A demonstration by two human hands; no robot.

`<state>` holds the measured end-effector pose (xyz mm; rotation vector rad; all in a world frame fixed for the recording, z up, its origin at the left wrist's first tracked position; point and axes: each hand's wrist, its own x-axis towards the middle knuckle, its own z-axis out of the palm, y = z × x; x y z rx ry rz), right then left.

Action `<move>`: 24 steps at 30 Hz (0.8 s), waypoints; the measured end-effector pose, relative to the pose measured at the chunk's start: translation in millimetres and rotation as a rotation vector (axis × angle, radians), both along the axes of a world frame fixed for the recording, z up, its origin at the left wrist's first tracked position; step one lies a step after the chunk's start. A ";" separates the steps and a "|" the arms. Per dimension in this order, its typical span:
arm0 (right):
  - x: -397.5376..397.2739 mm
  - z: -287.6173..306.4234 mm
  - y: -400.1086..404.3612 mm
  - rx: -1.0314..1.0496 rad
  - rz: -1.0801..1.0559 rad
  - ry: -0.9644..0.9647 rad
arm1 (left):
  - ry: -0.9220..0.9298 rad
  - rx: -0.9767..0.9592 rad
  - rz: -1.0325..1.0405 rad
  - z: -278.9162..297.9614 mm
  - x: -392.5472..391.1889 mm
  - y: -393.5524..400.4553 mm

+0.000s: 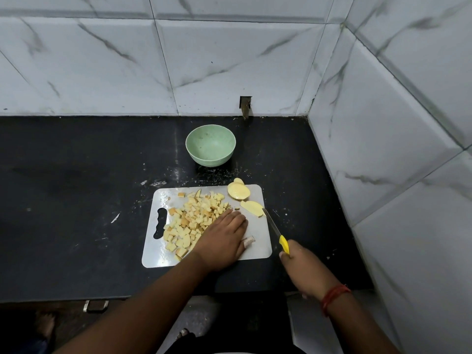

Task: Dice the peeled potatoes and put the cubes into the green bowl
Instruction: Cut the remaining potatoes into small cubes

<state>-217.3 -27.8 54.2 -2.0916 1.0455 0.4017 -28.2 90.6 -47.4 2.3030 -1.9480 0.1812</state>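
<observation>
Pale-green round bowl [210, 145] empty, far of white plastic cutting board [258, 247]: dicing mostly done.
Left hand [221, 238] flat on yellow potato cubes [190, 221]; right hand [305, 268] grips yellow-handled knife [277, 232]; uncut slices [242, 196] remain far-right.

A black counter [76, 200] is filling the middle of the scene, speckled with pale crumbs and smears. White marble-look tiles [229, 60] are running along the far wall and down the right wall, meeting in the far right corner. A small dark notch [245, 104] is showing in the far wall at counter level. A metal handle [95, 306] is sticking out below the counter's near edge.
</observation>
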 end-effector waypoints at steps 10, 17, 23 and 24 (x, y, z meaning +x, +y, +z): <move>16.6 -23.4 -11.6 -0.144 0.040 0.147 | 0.002 0.150 0.045 9.2 -6.9 -25.1; 34.0 -22.7 -15.7 -0.152 0.036 0.161 | -0.013 0.085 0.043 4.7 -10.1 -26.2; 26.0 -24.7 -12.9 -0.160 0.032 0.100 | -0.023 0.005 0.038 3.3 -17.9 -22.5; 23.9 -24.5 -11.4 -0.159 0.038 0.087 | -0.027 -0.015 0.037 3.2 -19.8 -21.5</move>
